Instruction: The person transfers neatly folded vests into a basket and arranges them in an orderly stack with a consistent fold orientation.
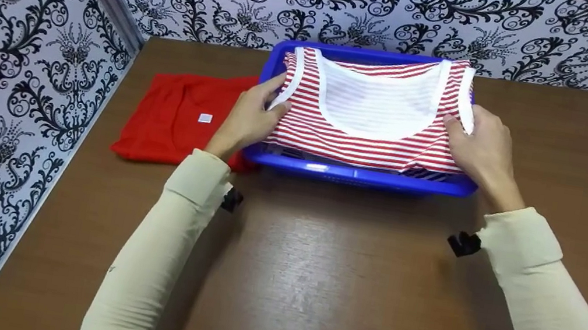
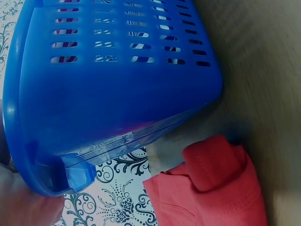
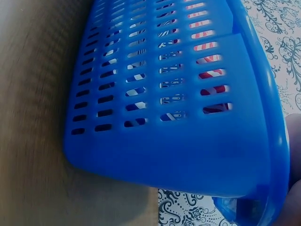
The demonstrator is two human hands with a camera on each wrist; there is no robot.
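Observation:
A red-and-white striped tank top [image 1: 377, 107] with white trim lies folded at the top of a blue plastic basket [image 1: 328, 169], its neckline facing up. My left hand [image 1: 250, 117] grips the shirt's left side, thumb on top. On the opposite side my right hand [image 1: 482, 147] pinches the other armhole edge, thumb also above. Fingers beneath the cloth are hidden. In the left wrist view, part of the left hand [image 2: 28, 202] shows beside the slotted basket [image 2: 103, 94]. Only a sliver of the right hand [image 3: 294, 202] appears past the basket rim [image 3: 277, 150] in the right wrist view.
A folded red garment [image 1: 177, 117] with a small white label lies on the brown table [image 1: 299, 284], left of the basket and partly behind my left forearm. Patterned black-and-white walls [image 1: 343, 1] border the table at the back and left. Striped cloth shows through the basket slots.

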